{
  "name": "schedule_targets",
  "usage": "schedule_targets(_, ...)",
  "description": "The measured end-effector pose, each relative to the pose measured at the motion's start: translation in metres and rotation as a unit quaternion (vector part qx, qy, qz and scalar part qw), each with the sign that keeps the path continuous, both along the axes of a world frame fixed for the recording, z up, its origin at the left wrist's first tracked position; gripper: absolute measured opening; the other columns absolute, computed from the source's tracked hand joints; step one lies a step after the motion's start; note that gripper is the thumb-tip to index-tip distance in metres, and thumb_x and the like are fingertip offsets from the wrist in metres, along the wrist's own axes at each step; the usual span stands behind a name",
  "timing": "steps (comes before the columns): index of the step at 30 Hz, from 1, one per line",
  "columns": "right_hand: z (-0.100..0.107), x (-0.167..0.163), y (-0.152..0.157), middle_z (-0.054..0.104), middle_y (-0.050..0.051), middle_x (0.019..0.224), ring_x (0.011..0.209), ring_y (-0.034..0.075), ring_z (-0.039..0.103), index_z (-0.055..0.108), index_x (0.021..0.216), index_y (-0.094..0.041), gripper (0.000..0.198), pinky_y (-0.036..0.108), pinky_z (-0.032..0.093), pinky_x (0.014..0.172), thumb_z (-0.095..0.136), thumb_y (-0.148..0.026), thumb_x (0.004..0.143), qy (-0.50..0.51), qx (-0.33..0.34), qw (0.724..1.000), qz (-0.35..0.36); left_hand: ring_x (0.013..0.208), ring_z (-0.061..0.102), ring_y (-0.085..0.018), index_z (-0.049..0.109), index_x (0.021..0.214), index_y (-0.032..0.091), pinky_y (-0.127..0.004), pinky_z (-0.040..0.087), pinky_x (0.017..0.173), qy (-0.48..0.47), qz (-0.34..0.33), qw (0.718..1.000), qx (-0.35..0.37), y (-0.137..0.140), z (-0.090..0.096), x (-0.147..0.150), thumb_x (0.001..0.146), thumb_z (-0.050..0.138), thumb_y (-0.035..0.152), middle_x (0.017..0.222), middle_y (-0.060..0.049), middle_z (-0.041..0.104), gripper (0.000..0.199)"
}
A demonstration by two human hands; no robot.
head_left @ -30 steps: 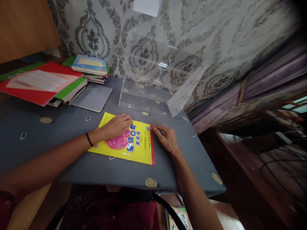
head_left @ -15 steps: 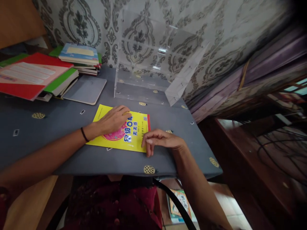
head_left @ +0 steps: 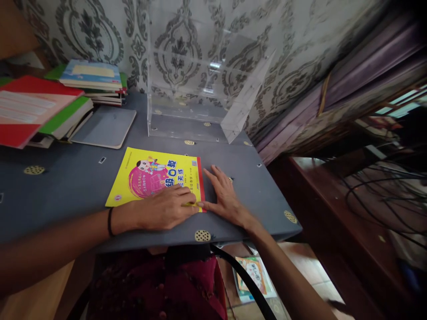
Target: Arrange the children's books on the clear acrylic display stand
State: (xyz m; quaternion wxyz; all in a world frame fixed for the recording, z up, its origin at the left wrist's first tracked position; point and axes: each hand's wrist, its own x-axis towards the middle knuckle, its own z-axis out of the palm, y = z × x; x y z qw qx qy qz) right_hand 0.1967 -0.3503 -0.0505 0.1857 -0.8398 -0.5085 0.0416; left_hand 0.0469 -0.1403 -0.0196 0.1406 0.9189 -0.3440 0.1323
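Observation:
A yellow workbook (head_left: pixel 151 175) with a pink cartoon cover and a red right edge lies closed on the cloth-covered table. My left hand (head_left: pixel 168 206) rests across its near edge, close to the near right corner, covering part of the title. Its fingers are curled together, with a bit of yellow showing at the fingertips; whether that is the cover or a separate small thing, I cannot tell. Beside the red edge, my right hand (head_left: pixel 227 198) is open, fingers spread forward over the cloth. The right thumb reaches the workbook's near right corner, close to the left fingertips.
A clear acrylic stand (head_left: pixel 183 126) is at the back against the patterned wall. To the left are a grey notebook (head_left: pixel 105 126), a red book (head_left: pixel 36 104) and a stack of books (head_left: pixel 91 73). Cables (head_left: pixel 383 191) tangle at the right; more books (head_left: pixel 251 275) lie below the table.
My left hand has slid from the workbook's upper middle down to its near right corner, uncovering the cartoon. My right hand has straightened its curled fingers and spread them beside the right edge.

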Motion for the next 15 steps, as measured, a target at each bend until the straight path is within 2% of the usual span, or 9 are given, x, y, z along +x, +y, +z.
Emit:
schedule_targets(6,-0.007,0.025,0.019,0.027,0.018,0.163,0.152,0.039,0.02,0.023,0.159,-0.026,0.086,0.065,0.028,0.115,0.056,-0.063,0.089,-0.028,0.005,0.999,-0.038,0.1,0.056,-0.023,0.064,0.116,0.016,-0.036,0.046,0.093,0.018,0.001,1.0,-0.021,0.0,0.001,0.001,0.1,0.049,0.021,0.103,-0.009,0.067,0.023)
schedule_targets(15,-0.015,0.088,0.069,0.038,0.019,0.159,0.15,0.038,0.026,0.031,0.156,-0.022,0.079,0.063,0.024,0.117,0.045,-0.068,0.093,-0.033,0.001,0.996,-0.081,0.094,0.055,-0.022,0.065,0.107,0.017,-0.036,0.046,0.086,0.026,0.008,0.999,-0.028,0.001,0.005,0.002,0.097,0.053,0.021,0.097,-0.007,0.066,0.016)
